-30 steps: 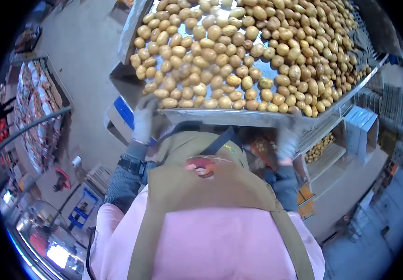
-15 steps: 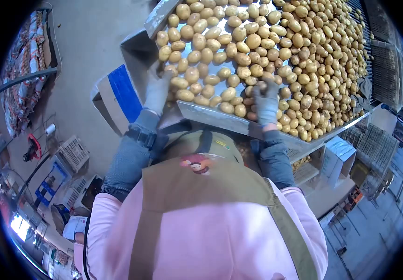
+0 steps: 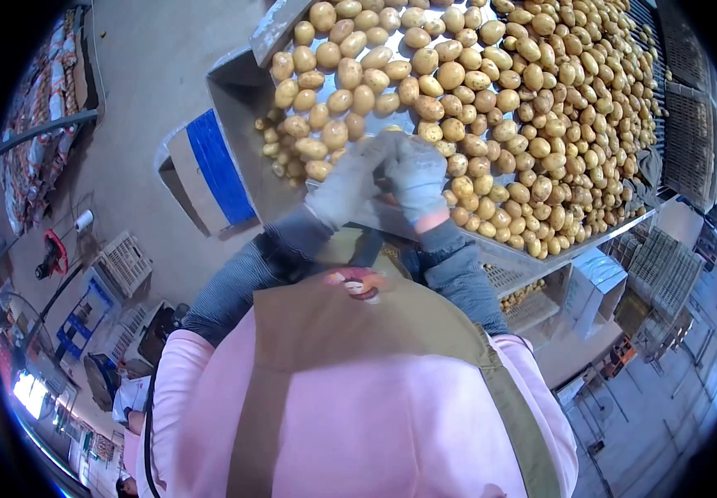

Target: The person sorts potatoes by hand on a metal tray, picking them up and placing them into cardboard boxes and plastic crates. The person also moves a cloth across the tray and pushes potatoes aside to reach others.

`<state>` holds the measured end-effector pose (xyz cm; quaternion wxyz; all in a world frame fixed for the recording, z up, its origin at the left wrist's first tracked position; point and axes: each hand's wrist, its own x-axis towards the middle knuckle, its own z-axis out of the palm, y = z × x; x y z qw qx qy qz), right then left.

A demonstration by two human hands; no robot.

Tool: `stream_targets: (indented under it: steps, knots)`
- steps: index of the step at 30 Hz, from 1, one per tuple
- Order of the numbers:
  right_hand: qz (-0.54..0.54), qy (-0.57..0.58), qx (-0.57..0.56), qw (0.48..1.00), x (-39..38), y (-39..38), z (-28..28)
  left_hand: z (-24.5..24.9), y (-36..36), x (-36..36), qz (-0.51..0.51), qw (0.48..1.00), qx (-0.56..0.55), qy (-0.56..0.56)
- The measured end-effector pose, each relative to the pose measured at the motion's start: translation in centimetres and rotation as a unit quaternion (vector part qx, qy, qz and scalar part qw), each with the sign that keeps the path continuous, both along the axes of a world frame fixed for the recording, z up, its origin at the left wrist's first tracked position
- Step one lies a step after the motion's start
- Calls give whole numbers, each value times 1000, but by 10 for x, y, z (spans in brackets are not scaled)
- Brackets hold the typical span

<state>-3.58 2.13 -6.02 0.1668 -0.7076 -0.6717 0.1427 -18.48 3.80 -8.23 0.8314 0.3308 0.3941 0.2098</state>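
Observation:
Many yellow-brown potatoes (image 3: pixel 451 75) lie on a shiny metal sorting table (image 3: pixel 533 264), looser on the left and packed closely on the right. My left hand (image 3: pixel 350 176), in a pale glove, reaches in over the front edge; its fingers are smeared by motion. Right beside it is my right hand (image 3: pixel 418 173), gloved too, its fingers curled inward toward the left hand. The fingertips of both meet near the potatoes, and what lies between them is hidden. Smaller potatoes (image 3: pixel 271 149) sit in the metal chute left of my hands.
A cardboard box with a blue band (image 3: pixel 216 166) stands left of the table. Plastic crates (image 3: pixel 126 257) are on the floor at lower left, and filled sacks (image 3: pixel 43 124) lie at far left. Stacked crates (image 3: pixel 665 261) and a white-blue box (image 3: pixel 597 286) stand at right.
My left hand has moved right from the table's left corner, and my right hand has moved left, so they now meet. Potatoes along the front edge have shifted, some into the chute.

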Motion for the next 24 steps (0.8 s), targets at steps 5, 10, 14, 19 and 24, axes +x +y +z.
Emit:
stream_targets:
  steps: [5,10,14,19,24]
  knots:
    - [54,-28,43,997,0,31,-18,19,2,-23,166,982,-93,-22]
    - [25,-56,139,988,10,83,-38,-15,32,-109,197,920,115,320]
    - [76,-168,11,983,-34,65,-49,-50,62,-100,-12,875,209,437]
    - [103,-38,-7,994,7,-32,-47,-61,66,-113,-48,812,285,508]
    - [-156,370,-102,910,15,-64,5,8,37,-70,-56,850,329,407]
